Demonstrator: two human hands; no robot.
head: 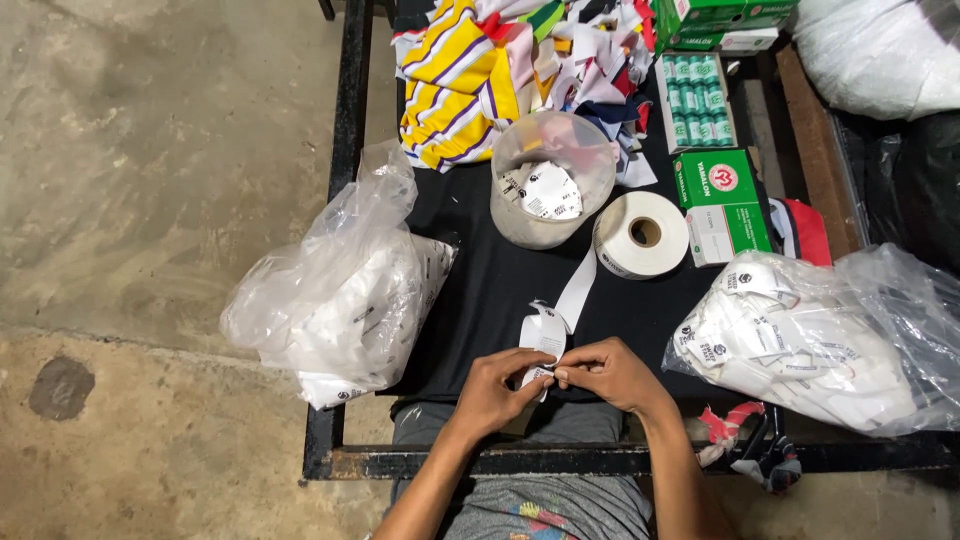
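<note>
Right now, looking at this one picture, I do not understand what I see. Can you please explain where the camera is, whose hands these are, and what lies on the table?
There is no machine here. The camera sits on a person's head and looks down, so the two bare arms coming from the bottom edge are that person's own.

The left hand and right hand meet at the table's near edge and pinch the end of a white label strip. The strip runs up to a white roll.

The table has a black top. On it stand a clear tub holding labels, green boxes, and a pile of coloured fabric at the far end. Two clear plastic bags of white labels lie at the sides: the left bag and the right bag. Around the table is a concrete floor.
</note>
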